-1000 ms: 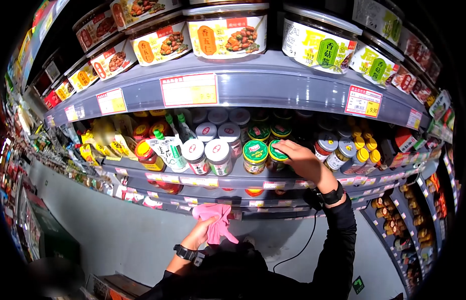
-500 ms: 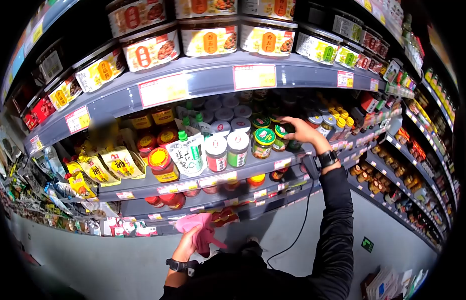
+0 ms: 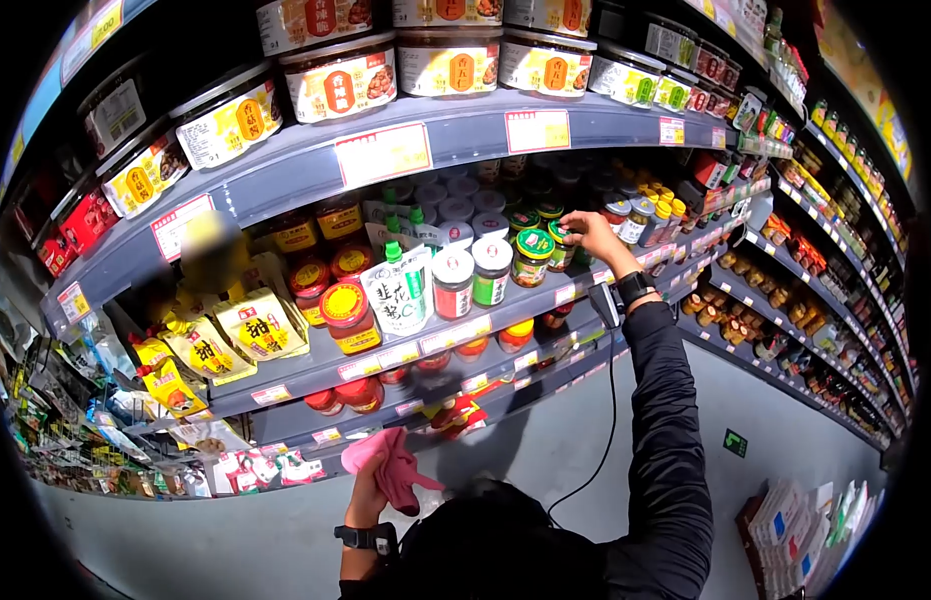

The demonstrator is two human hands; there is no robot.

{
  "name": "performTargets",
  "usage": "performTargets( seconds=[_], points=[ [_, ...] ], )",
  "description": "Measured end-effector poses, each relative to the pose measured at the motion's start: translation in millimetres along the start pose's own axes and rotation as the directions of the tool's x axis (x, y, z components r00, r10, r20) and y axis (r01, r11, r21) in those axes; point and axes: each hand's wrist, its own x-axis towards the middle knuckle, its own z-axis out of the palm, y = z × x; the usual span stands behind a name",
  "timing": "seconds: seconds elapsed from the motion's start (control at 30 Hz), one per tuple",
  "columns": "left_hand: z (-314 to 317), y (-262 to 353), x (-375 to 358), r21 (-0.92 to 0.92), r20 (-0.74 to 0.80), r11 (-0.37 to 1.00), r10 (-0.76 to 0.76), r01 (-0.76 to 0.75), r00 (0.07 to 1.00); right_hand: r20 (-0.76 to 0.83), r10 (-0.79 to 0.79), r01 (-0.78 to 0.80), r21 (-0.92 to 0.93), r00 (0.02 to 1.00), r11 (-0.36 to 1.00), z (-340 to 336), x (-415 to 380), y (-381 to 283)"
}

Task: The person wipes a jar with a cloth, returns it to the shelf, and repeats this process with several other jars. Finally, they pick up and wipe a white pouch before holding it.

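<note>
Up on the far shelf, my right hand (image 3: 592, 232) pinches a round green-lidded jar (image 3: 562, 243), while my left hand (image 3: 366, 492) bunches a soft pink cloth (image 3: 390, 465).

Strong fisheye: shelf edges (image 3: 425, 150) bow, black vignette rings the frame. Light falls from above and behind; shelf fronts and price tags (image 3: 382, 154) glare pale. Deep shade under each shelf, jars behind the right hand's fingers (image 3: 577, 222) dim. Left of those fingers, one smeared patch (image 3: 211, 250) is blurred. Centre sharp; far edges soft, colours saturated.
</note>
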Motion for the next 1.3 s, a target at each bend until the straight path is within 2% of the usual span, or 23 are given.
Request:
performTargets(
  seconds=[0.07, 0.17, 0.27, 0.33, 0.4, 0.47, 0.53, 0.6, 0.67, 0.73, 0.87, 0.9, 1.0, 1.3],
  points=[
    [-1.3, -1.2, 1.8, -0.025, -0.011, 1.0, -0.004, 0.004, 1.0, -0.049, -0.033, 0.028, -0.091, 0.998, 0.995, 3.3, 1.6, 4.8],
    [2.7, -1.1, -0.8, -0.008, 0.011, 1.0, -0.025, 0.025, 1.0, -0.046, -0.029, 0.025, -0.096, 0.999, 0.995, 2.4, 2.0, 9.2],
    [7.5, -1.2, -1.5, 0.017, -0.029, 1.0, -0.02, 0.02, 0.999, -0.099, -0.041, 0.05, 0.089, 0.994, 0.995, -1.5, -1.8, 4.0],
    [4.8, -1.4, 1.1, -0.009, 0.055, 1.0, -0.003, 0.004, 0.998, -0.351, -0.17, 0.245, 0.183, 0.921, 0.952, -3.2, -13.9, -1.5],
    [1.7, -1.8, 3.9, -0.03, 0.036, 0.999, 0.014, -0.013, 0.999, -0.57, -0.166, 0.316, 0.173, 0.805, 0.933, 0.7, -34.0, 0.1],
    [-5.8, -4.8, 3.0, -0.047, 0.009, 0.999, 0.019, -0.019, 1.0, -0.684, -0.13, 0.292, 0.127, 0.718, 0.948, 15.2, -51.1, 16.8],
    [-12.4, -7.9, 3.8, 0.025, -0.116, 0.999, -0.019, 0.022, 0.993, -0.606, -0.052, 0.204, 0.185, 0.794, 0.961, 33.1, -65.1, 18.7],
    [-5.8, -8.4, 5.0, 0.05, -0.139, 0.999, -0.009, 0.016, 0.99, -0.575, -0.26, 0.244, -0.106, 0.776, 0.964, 41.5, -70.0, 2.4],
    [-0.8, -10.4, 7.2, 0.079, -0.16, 0.997, -0.003, 0.015, 0.987, -0.497, -0.363, 0.298, -0.208, 0.788, 0.932, 50.9, -71.0, -15.1],
    [-0.3, -14.9, 12.8, -0.007, -0.198, 0.999, -0.043, 0.043, 0.979, -0.413, -0.412, 0.274, -0.354, 0.813, 0.894, 66.8, -71.0, -27.0],
    [6.2, -24.1, 20.6, -0.015, -0.178, 0.999, -0.052, 0.05, 0.983, -0.35, -0.522, 0.185, -0.667, 0.778, 0.721, 89.1, -69.9, -45.5],
    [6.3, -24.2, 20.8, -0.02, -0.143, 0.998, -0.069, 0.067, 0.987, -0.361, -0.505, 0.168, -0.66, 0.784, 0.733, 91.7, -66.2, -41.6],
    [5.2, -24.8, 21.2, -0.007, -0.196, 0.999, -0.043, 0.042, 0.98, -0.375, -0.448, 0.111, -0.653, 0.812, 0.749, 90.7, -56.4, -30.7],
    [-6.6, -22.4, 11.0, -0.034, -0.236, 0.998, -0.051, 0.044, 0.97, -0.326, -0.477, 0.194, -0.624, 0.816, 0.757, 78.6, -52.8, -14.2]
  ],
)
